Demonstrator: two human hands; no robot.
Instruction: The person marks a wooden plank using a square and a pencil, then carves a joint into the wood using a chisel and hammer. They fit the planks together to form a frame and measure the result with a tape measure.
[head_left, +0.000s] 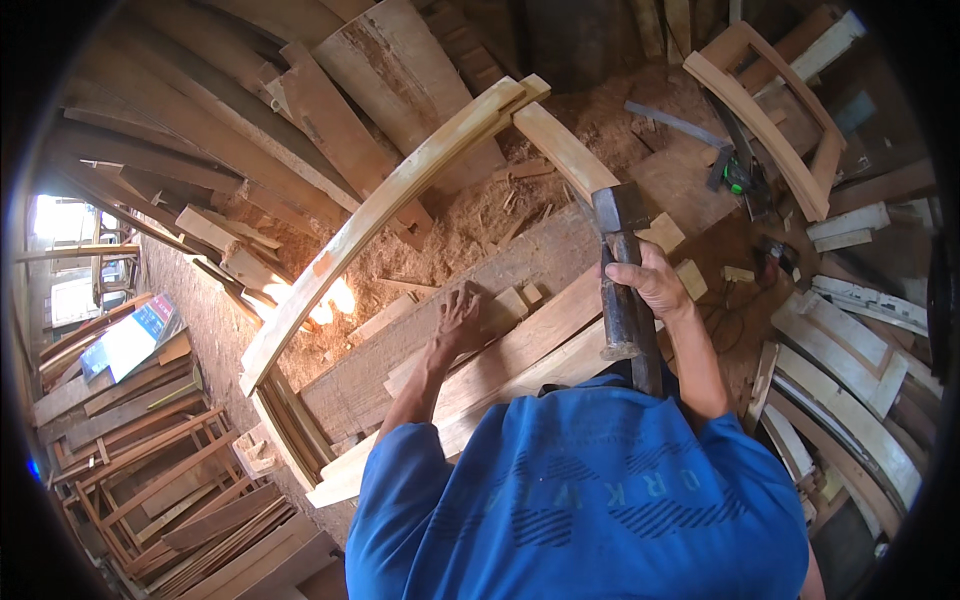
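A dark hammer (620, 208) with a square head is upright in front of my body, and my right hand (652, 280) is wrapped round it. Pressed alongside the handle in the same hand is a dark metal bar (618, 315) with a flared lower end. My left hand (462, 318) lies fingers apart on a wide rough plank (355, 390), beside a small wood block (505, 308). Around this plank stands a pale wooden frame (375, 210) with a long, slightly curved far rail. Its near rail (530, 378) runs close to my blue shirt.
Sawdust and offcuts (420, 268) cover the floor beyond the plank. Tall boards (395, 75) lean at the back left. A smaller wooden frame (770, 125) and a green-and-black power tool (735, 175) lie at right. Stacked frames (160, 465) fill the lower left.
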